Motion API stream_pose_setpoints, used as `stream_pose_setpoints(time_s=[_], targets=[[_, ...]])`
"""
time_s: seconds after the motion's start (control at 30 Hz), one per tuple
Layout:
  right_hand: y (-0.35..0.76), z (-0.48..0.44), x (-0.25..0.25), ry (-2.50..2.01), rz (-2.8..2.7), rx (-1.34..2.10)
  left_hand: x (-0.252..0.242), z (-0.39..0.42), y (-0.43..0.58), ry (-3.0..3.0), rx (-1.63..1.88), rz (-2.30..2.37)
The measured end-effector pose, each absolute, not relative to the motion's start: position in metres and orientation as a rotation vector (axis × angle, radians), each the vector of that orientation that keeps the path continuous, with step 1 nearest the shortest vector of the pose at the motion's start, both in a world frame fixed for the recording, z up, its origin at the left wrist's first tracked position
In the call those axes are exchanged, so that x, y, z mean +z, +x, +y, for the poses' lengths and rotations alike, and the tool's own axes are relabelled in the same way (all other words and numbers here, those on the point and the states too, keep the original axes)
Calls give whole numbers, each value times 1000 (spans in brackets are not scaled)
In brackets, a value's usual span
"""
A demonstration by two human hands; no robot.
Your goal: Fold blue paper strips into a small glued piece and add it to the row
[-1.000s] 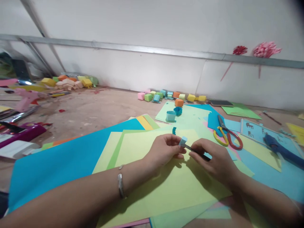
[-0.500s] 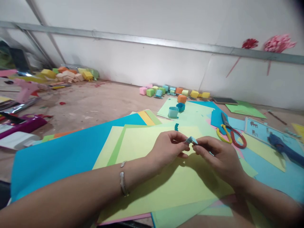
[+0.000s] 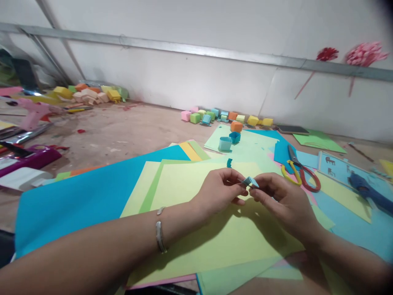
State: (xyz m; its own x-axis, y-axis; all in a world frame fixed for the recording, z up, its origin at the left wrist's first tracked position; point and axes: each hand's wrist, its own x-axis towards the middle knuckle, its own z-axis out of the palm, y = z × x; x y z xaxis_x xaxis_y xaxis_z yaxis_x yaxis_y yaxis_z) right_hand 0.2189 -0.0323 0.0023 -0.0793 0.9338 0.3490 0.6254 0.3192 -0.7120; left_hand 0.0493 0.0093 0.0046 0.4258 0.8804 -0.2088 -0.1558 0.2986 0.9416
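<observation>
Both my hands meet over a pale yellow-green sheet (image 3: 215,241) at the middle of the table. My left hand (image 3: 217,192) pinches one end of a small folded light-blue paper piece (image 3: 250,181). My right hand (image 3: 278,200) pinches the other end, fingers curled close together. The piece is held just above the sheets. A silver bangle (image 3: 159,235) sits on my left wrist.
Coloured sheets, including a large blue sheet (image 3: 76,205), cover the table. Red-and-yellow scissors (image 3: 299,170) and a blue glue gun (image 3: 368,192) lie at the right. Small paper boxes (image 3: 225,143) and a row of coloured paper cubes (image 3: 227,116) sit beyond, near the white wall. Clutter lies at the left.
A second ago my right hand held a dark thin strip or tool against the piece; now both hands pinch the folded piece itself, which has tilted. The view shifted slightly.
</observation>
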Motion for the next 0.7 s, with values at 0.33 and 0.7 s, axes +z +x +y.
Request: stream_pose_setpoints(time_s=[0.33,0.7], targets=[[219,-32,4,-1391,-1836,469,5,9,50,1014,810,871],[220,-30,3,-1310,-1764,676,7,10,50,978,786,887]])
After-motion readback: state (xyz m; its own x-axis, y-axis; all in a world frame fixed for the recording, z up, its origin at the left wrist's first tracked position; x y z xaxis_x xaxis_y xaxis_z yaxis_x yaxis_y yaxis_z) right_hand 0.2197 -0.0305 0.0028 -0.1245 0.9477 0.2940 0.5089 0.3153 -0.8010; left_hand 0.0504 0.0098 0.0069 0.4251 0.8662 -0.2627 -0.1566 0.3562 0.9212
